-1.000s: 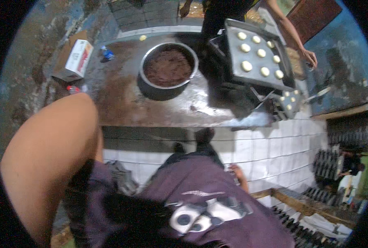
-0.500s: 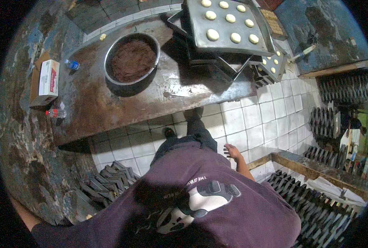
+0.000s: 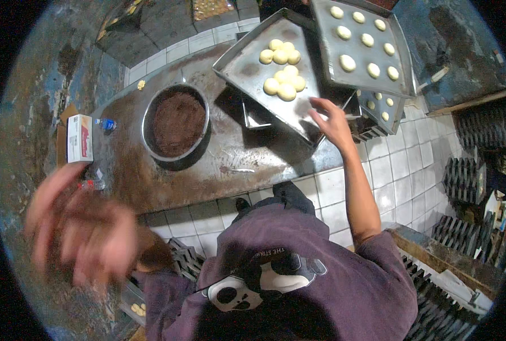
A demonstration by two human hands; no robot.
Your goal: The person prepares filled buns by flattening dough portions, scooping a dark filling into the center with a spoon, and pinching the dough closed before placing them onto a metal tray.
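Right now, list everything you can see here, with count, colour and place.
dough balls: about eight, pale yellow, clustered on the front tray
front tray: one, grey metal, counter's far right
upper tray: one, grey, pale rounds in rows
round pan: one, metal, brown filling, mid-counter
box: one, white and red, counter's left end
counter: one, worn brown
left hand: blurred, raised, lower left
right hand: open, at the front tray's near edge
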